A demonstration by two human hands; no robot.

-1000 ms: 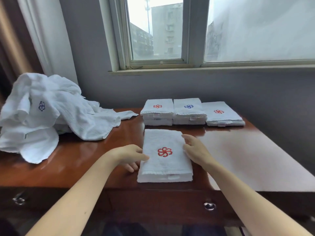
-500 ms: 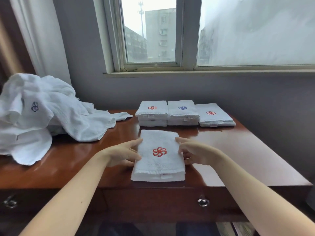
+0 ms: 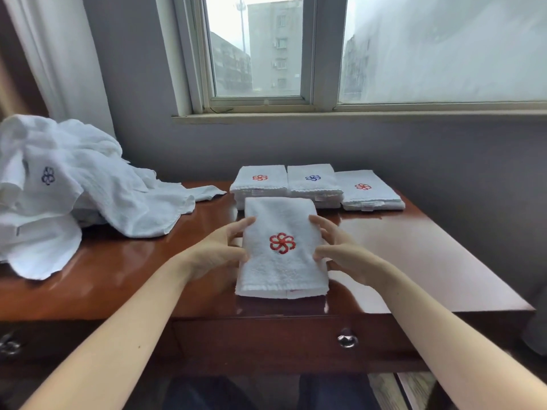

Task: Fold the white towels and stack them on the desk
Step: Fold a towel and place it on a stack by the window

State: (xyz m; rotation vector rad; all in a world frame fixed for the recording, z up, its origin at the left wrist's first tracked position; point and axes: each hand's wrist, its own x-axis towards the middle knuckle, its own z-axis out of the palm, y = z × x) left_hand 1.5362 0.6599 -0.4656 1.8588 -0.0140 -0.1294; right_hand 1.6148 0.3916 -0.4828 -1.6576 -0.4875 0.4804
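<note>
Towel (image 3: 282, 263) higher now; hands (image 3: 217, 251) alongside

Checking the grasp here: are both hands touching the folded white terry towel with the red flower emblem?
Touching. The head view shows the left hand gripping the left edge of the folded white towel, the right hand its right edge.

Glossy brown wooden table (image 3: 414, 261), with a drawer knob (image 3: 347, 341) in its front. At 9 o'clock lies a loose pile (image 3: 88, 202) of white towels. At 12 o'clock, a row of folded towels: left stack (image 3: 260, 186), red emblem; middle stack (image 3: 312, 186), blue emblem, touching it; right stack (image 3: 368, 195), red emblem, lower. At 6 o'clock, the front towel (image 3: 281, 270) is gripped by the left hand (image 3: 216, 253) and right hand (image 3: 346, 255); whether it touches the table is unclear.
</note>
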